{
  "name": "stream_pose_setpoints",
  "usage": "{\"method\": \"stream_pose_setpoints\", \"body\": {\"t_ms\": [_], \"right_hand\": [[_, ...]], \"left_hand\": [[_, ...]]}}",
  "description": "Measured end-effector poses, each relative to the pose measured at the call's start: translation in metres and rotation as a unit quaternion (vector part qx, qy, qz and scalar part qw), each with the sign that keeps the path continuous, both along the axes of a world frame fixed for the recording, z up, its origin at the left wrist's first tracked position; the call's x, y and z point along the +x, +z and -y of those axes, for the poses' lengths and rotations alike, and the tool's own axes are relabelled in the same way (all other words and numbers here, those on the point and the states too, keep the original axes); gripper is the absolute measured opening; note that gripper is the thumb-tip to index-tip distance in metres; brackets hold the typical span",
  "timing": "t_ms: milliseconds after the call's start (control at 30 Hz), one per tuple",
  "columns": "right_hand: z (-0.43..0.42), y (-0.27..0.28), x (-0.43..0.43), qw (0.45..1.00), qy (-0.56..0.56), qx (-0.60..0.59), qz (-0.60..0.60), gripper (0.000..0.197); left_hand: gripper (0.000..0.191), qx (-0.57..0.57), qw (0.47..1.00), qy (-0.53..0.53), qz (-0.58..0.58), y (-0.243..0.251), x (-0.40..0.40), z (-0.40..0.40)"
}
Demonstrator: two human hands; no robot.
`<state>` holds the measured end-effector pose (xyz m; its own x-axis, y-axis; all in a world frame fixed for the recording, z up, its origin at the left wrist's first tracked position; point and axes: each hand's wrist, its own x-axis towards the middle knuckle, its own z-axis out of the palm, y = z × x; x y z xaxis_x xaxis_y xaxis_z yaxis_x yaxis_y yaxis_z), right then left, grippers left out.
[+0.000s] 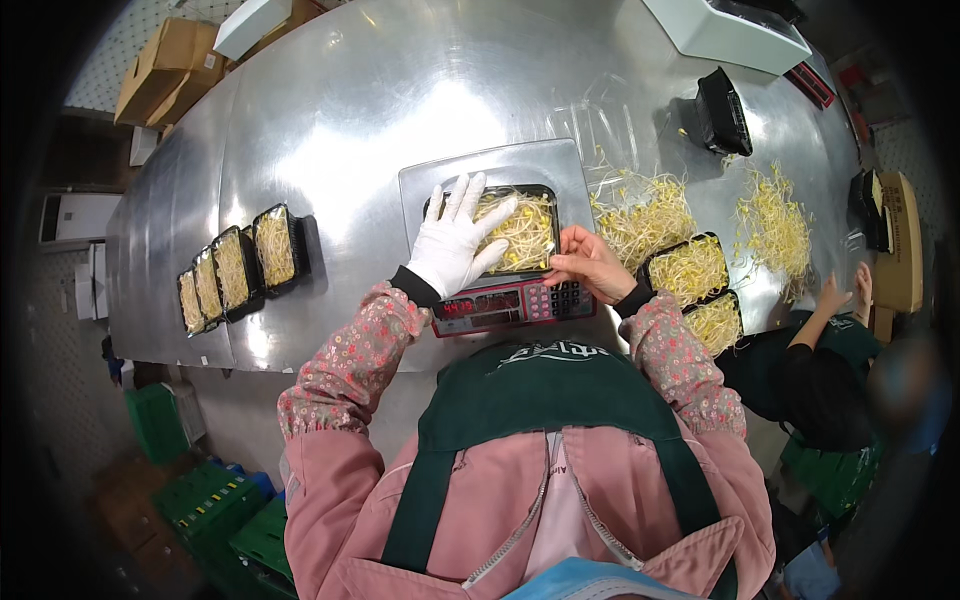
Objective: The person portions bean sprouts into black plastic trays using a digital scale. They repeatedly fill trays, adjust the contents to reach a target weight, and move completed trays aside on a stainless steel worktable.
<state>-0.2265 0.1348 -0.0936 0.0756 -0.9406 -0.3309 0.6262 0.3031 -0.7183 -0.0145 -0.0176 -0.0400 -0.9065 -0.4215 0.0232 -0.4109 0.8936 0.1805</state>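
On the steel platform (427,176) of a digital scale sits a black plastic tray (556,217) filled with bean sprouts (529,236). My left hand (454,244), in a white glove, lies over the tray's left part, fingers spread on the sprouts. Bare, my right hand (592,266) has its thumb and fingers at the tray's lower right corner, pinching the rim. Below the platform, the scale's red-framed panel (517,306) shows lit red digits and a keypad. Loose sprouts (649,214) lie just right of the scale, with two filled trays (694,270) close to my right forearm.
Several filled trays (236,266) lean in a row at left on the steel table (337,97). A stack of black trays (722,112) stands at upper right, near another sprout pile (776,225). A co-worker's hands (832,296) are at far right, near a cardboard box (900,240).
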Motion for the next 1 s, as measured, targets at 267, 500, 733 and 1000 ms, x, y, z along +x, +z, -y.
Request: {"method": "stream_pose_setpoints", "body": {"t_ms": [267,500,733,1000], "right_hand": [[0.02,-0.008,-0.012,0.945,-0.004,-0.031,-0.326,0.03],[0.115,0.034,0.08,0.664,-0.002,-0.18,-0.725,0.074],[0.113,0.024,0.084,0.53,0.02,-0.186,-0.827,0.058],[0.113,0.026,0.089,0.522,0.011,-0.189,-0.831,0.057]], "left_hand": [[0.064,0.002,1.0,-0.007,-0.015,0.003,0.003,0.002],[0.072,-0.004,0.997,0.031,-0.068,-0.012,0.014,0.005],[0.05,0.453,0.615,0.398,-0.508,-0.04,0.059,-0.016],[0.019,0.702,0.439,0.315,-0.465,-0.061,0.072,-0.04]]}}
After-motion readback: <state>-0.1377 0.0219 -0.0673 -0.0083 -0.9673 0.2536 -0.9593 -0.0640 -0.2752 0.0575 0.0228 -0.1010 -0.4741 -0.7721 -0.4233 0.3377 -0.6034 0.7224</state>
